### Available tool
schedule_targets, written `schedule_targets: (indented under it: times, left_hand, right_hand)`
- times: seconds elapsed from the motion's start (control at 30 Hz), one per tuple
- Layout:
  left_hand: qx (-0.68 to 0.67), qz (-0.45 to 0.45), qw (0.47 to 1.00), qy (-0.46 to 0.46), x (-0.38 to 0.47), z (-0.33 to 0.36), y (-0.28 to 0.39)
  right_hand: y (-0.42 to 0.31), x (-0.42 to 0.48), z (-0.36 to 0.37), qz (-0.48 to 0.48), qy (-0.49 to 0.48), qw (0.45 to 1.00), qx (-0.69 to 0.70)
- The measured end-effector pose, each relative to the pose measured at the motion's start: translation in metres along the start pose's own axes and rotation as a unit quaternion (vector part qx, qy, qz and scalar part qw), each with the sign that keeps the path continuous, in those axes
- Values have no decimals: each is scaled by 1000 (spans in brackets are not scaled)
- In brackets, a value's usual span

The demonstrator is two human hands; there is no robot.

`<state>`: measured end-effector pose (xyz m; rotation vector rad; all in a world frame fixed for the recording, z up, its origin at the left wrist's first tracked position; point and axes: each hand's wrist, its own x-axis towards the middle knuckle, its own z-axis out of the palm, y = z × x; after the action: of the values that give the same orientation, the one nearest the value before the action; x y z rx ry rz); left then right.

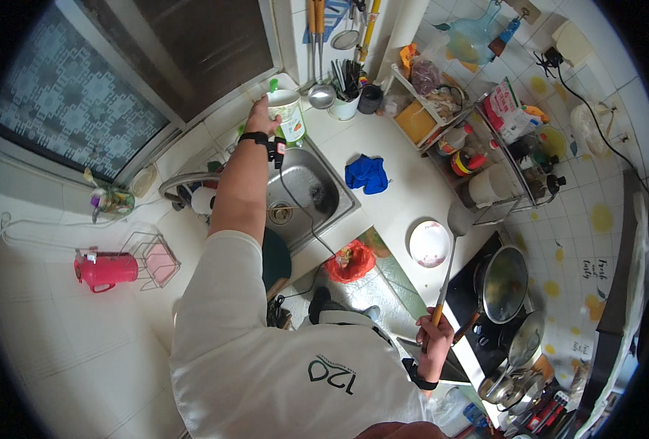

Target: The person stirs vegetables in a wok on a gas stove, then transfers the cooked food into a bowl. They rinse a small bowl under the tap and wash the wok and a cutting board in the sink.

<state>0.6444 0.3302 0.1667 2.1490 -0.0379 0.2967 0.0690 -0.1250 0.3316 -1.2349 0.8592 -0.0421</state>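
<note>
My left hand [263, 118] reaches to the back of the sink and grips the side of a pale patterned cup [284, 105]. A detergent bottle [293, 130] with a green and white label stands just in front of the cup. On the right, my right hand [435, 336] is closed around the wooden handle of a metal wok spatula [449, 269]. Its grey head lies over the counter, beyond a white plate [430, 245] with a floral rim. Nearest to that hand is a wok [504, 284] under a glass lid, on the black stove [463, 285].
The steel sink [330, 181] lies below my left forearm. A blue cloth [366, 174] rests on the counter [395, 203]. Bottles fill a rack [500, 145] at the right wall. A red-bagged bin [352, 262] stands below. Another lidded pan [526, 339] sits near the wok.
</note>
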Motion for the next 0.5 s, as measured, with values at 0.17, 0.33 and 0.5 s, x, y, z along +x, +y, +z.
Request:
schedule_targets:
  times: [0.17,0.33,0.5]
  left_hand:
    - [-458,-411,787,30,27,-13,41]
    - [-388,-449,803,-44,38,-27,57]
    - [-382,-458,802,-21,41,-15,57]
  right_hand:
    - [1,2,-2,1,26,1000,0]
    - [0,5,1,-10,23,1000,2]
    - [-1,9,6,1,24,1000,6]
